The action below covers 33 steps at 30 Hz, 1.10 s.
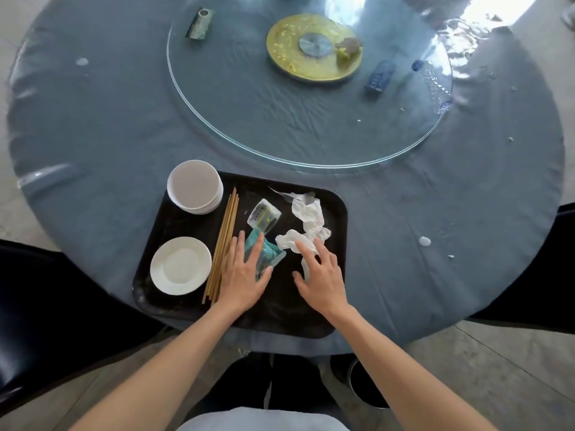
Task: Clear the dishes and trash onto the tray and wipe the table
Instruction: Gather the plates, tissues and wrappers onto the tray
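Loading step: both hands flat, fingers spread, on the tray — left hand on packet, right hand on tissue. Next, likely: fetch the bottle beyond the tray.

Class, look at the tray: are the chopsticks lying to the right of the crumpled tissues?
No. The chopsticks lie left of the crumpled tissues on the tray, beside the white saucer.

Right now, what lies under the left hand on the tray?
Under the left hand lies a teal packet, its top and right corner showing. The hand covers the rest, resting flat on the black tray.
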Motion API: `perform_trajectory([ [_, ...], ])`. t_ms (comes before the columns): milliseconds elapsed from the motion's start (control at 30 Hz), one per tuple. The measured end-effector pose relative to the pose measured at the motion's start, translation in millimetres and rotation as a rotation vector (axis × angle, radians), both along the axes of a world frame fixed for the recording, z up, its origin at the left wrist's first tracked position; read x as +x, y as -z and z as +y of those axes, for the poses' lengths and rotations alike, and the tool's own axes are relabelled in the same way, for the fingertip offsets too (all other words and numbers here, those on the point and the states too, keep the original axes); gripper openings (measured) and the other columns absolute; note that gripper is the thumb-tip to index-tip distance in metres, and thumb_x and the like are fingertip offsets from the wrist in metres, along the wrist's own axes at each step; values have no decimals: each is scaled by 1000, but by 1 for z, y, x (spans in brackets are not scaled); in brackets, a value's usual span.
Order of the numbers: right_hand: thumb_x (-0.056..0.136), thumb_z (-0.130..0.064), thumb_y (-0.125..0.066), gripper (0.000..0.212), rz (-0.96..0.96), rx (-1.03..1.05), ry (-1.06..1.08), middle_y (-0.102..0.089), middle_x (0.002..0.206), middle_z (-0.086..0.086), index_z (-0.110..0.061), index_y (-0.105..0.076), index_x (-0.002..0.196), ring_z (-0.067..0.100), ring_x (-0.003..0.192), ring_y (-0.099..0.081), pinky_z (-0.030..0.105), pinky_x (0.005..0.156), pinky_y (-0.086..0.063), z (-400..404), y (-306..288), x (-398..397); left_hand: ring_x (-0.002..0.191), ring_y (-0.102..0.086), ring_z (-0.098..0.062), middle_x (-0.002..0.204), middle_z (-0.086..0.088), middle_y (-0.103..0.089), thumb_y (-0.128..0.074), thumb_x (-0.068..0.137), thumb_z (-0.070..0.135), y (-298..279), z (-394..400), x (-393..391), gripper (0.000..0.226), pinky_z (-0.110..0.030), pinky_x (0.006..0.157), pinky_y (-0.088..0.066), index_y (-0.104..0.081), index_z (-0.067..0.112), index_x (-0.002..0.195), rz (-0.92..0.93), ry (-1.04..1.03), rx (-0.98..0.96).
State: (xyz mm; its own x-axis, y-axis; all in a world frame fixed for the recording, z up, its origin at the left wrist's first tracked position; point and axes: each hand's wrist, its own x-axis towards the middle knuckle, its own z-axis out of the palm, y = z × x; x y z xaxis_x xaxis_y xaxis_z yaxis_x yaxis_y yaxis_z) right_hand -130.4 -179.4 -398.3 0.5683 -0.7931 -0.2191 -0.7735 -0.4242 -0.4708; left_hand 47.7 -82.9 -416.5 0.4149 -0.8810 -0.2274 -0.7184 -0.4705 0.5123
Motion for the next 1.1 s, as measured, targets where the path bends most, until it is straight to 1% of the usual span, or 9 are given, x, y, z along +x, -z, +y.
perform_trajectory([
  [100, 95, -42, -67, 70, -34, -13, 12, -21, 167, 12, -47, -33, 155, 38, 145, -31, 51, 113, -40, 0, -6, 0, 154, 15, -26, 169, -6, 10, -54, 97, 49, -3, -2, 2, 83, -47, 124, -6, 0, 40, 160, -3, 45, -17],
  [233, 96, -49, -62, 65, -102, -39, 24, -19, 169, 9, -52, -32, 154, 33, 150, -26, 49, 116, -36, -10, -17, -8, 155, 16, -20, 169, -1, 10, -53, 98, 49, -14, -14, 9, 80, -47, 126, -8, -2, 40, 160, 18, 77, -70],
  [400, 97, -53, -57, 58, -122, -145, 91, -26, 167, 7, -48, -40, 152, 31, 146, -33, 48, 111, -40, -53, -36, -18, 154, 18, -15, 169, 6, 10, -47, 99, 53, -41, -66, 22, 76, -47, 126, -7, -2, 41, 160, -6, 114, -153],
  [500, 96, -54, -55, 57, -131, -205, 154, -35, 163, 7, -43, -45, 151, 31, 143, -38, 50, 107, -46, -99, -51, -23, 155, 16, -18, 170, 5, 7, -49, 99, 49, -67, -125, 31, 75, -47, 125, -4, -8, 38, 160, -35, 163, -216],
  [600, 93, -57, -50, 60, -157, -255, 209, -40, 161, 6, -40, -48, 150, 29, 142, -38, 49, 106, -46, -161, -66, -28, 155, 12, -20, 169, 5, 6, -52, 98, 45, -90, -201, 41, 76, -46, 125, -4, -9, 37, 160, -83, 214, -261],
  [767, 95, -47, -64, 62, -157, -303, 277, -35, 164, 5, -42, -44, 153, 26, 147, -33, 48, 111, -41, -294, -73, -40, 156, 8, -21, 170, 4, 2, -54, 97, 41, -112, -346, 51, 75, -44, 125, -5, -14, 35, 160, -135, 217, -281],
  [867, 94, -47, -64, 63, -138, -304, 304, -32, 165, 4, -44, -41, 153, 26, 148, -31, 52, 111, -41, -386, -68, -40, 156, 2, -26, 170, -2, -4, -55, 97, 39, -109, -435, 57, 74, -47, 126, -10, -19, 29, 160, -144, 163, -245],
  [967, 95, -44, -64, 64, -90, -328, 307, -31, 166, 6, -41, -40, 154, 27, 149, -29, 52, 112, -39, -474, -59, -38, 156, 0, -28, 170, -3, -4, -56, 96, 36, -97, -515, 68, 75, -47, 125, -14, -18, 28, 161, -197, 172, -196],
  [1100, 94, -41, -65, 64, -29, -403, 308, -33, 165, 9, -36, -43, 154, 30, 149, -31, 53, 111, -37, -576, -41, -35, 156, 3, -28, 170, -2, -1, -57, 95, 31, -73, -606, 84, 77, -45, 124, -12, -16, 30, 161, -259, 192, -153],
])
